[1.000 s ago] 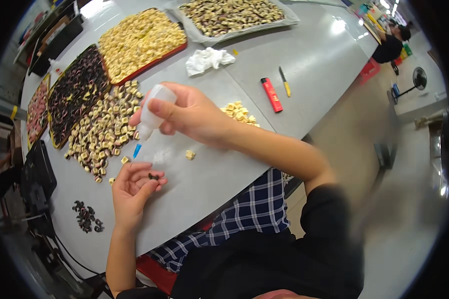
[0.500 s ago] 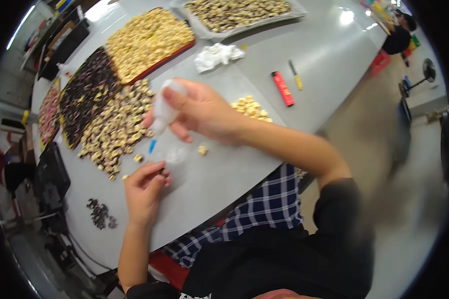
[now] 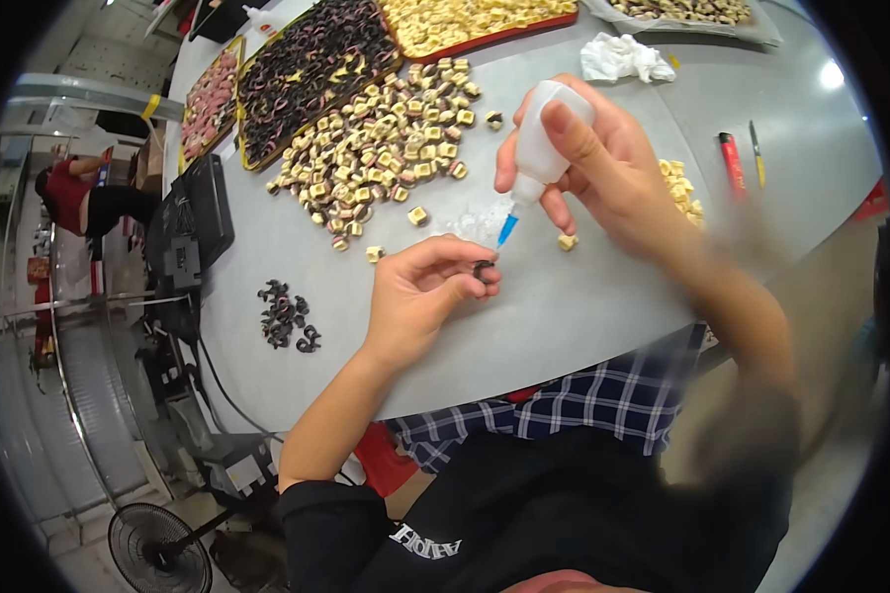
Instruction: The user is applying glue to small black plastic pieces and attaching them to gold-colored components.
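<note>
Between the thumb and fingers of my left hand (image 3: 412, 296) is a small dark curved piece (image 3: 484, 272). My right hand (image 3: 603, 163) grips a translucent white squeeze bottle (image 3: 549, 138), tipped downward. Its blue nozzle (image 3: 507, 230) points at the dark piece, with the tip at or just above it; I cannot tell if they touch. Behind my left hand, a whitish patch (image 3: 470, 222) marks the grey table. One cream block (image 3: 567, 241) lies beneath my right hand, and a cream-and-dark block (image 3: 418, 215) sits beyond my left hand.
A heap of cream-and-dark blocks (image 3: 386, 138) spreads at the far left-centre. Trays of dark pieces (image 3: 311, 74), pink pieces (image 3: 211, 104) and cream blocks (image 3: 475, 22) stand behind. Loose dark pieces (image 3: 285, 316) lie left. Crumpled tissue (image 3: 625, 59), a red box-cutter-like tool (image 3: 731, 163) and cream blocks (image 3: 680, 188) are right.
The view has shifted, so the table appears lower and further right. My right hand has brought the bottle's nozzle down to the dark piece in my left hand.
</note>
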{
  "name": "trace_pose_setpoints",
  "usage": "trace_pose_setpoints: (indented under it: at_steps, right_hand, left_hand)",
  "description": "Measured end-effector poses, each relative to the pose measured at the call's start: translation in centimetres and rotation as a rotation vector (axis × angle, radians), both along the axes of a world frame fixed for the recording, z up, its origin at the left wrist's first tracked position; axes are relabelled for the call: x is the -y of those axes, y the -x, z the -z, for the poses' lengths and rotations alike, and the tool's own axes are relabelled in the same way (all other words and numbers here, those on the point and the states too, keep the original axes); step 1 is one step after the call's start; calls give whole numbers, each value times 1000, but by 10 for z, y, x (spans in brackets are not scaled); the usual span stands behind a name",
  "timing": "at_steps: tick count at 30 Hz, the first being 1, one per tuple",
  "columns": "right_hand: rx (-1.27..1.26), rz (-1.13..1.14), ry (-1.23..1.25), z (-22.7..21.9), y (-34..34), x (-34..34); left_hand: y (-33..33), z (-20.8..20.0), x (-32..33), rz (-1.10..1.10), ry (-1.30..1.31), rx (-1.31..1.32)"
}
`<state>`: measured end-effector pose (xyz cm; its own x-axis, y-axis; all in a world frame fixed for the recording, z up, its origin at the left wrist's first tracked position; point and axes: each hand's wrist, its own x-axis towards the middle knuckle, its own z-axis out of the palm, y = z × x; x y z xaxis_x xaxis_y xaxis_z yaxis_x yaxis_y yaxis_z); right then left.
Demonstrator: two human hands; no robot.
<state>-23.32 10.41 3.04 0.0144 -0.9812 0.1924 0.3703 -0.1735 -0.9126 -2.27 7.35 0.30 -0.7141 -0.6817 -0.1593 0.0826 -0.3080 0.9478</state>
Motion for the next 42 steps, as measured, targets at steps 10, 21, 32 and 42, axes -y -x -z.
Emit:
trace_pose_setpoints:
  at_steps: [10,21,32,42]
  right_hand:
    - [-35,-18,-12,0,-9,-4]
    - [-48,-23,-10,2,-10,-5]
    - [-181,-32,-12,-2,-10,-6]
    - [-224,-38,-18,-4,-7,-7]
  left_hand:
    - [-1,4,0,-8,65,-24]
    - [0,3,0,-15,51,-21]
    - [-2,6,2,40,92,-85]
    - [-1,6,2,29,105,-79]
